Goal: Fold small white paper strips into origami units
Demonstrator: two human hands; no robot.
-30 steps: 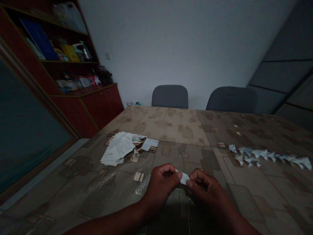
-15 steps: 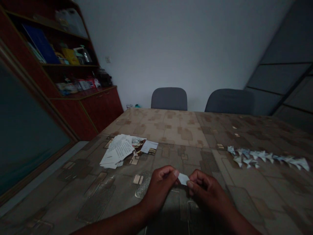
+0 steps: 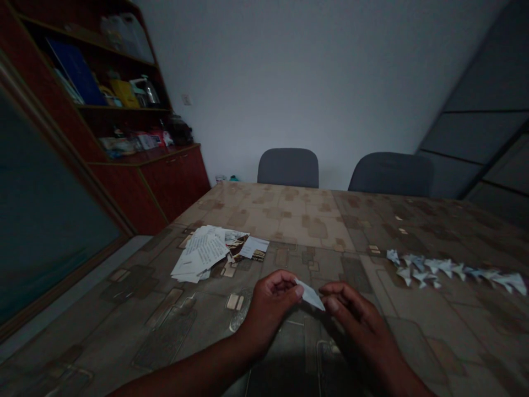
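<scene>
My left hand (image 3: 273, 306) pinches a small folded white paper piece (image 3: 309, 294) between thumb and fingers, just above the table. My right hand (image 3: 351, 315) is next to the paper's pointed lower tip, with its fingers curled and apparently not holding the paper. Farther right on the patterned table cover (image 3: 289, 220) lies a long row of several small folded paper shapes (image 3: 454, 273). Ahead and left of my hands is a loose pile of cut, printed paper sheets (image 3: 200, 253), with picture scraps (image 3: 239, 245) beside it.
A dark red wooden cabinet (image 3: 144, 187) with cluttered shelves stands beyond the table's left side. Two grey chairs (image 3: 288, 167) stand at the far edge. A dark glass panel (image 3: 45, 220) fills the left side, and grey panels (image 3: 475, 127) stand at right.
My right hand has come away from the paper and moved slightly right. The paper now extends down and right from my left hand, which has risen slightly.
</scene>
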